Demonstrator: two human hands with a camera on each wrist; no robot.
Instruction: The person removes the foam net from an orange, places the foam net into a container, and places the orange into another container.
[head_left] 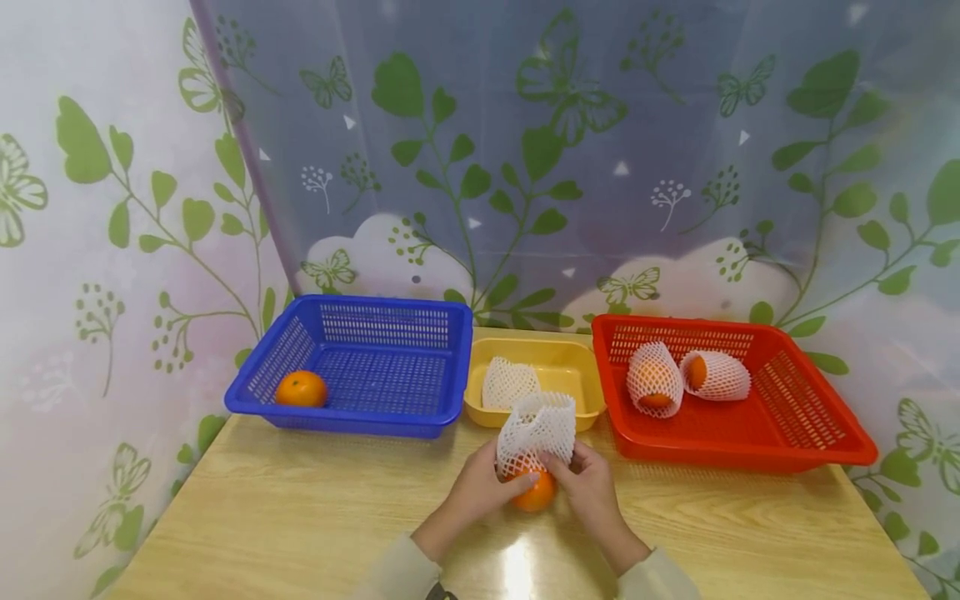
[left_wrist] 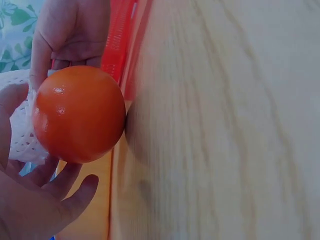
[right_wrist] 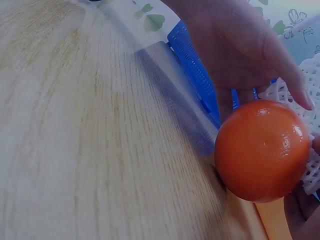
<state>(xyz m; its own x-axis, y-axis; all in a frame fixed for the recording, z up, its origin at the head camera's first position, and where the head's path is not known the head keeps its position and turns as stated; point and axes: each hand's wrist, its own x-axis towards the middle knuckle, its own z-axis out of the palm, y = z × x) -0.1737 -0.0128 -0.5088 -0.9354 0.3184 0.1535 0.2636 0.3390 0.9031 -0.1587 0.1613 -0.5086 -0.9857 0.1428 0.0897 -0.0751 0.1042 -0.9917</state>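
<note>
Both hands are together in front of the yellow basket, at an orange (head_left: 534, 493) whose upper part is inside a white foam net sleeve (head_left: 538, 425). My left hand (head_left: 477, 485) holds the orange from the left, its thumb lying across the fruit just below the net's edge. From the other side my right hand (head_left: 590, 490) pinches the net near its lower edge, thumb in front and fingers behind. In the left wrist view the bare, glossy end of the orange (left_wrist: 80, 114) faces the camera. The net's upper end stands up loose and open.
A blue basket (head_left: 345, 418) on the left contains one bare orange (head_left: 302, 389). The yellow basket (head_left: 577, 354) in the middle has another foam net (head_left: 510, 383) in it. In the red basket (head_left: 720, 446) on the right lie two netted oranges (head_left: 655, 382). A patterned curtain hangs behind.
</note>
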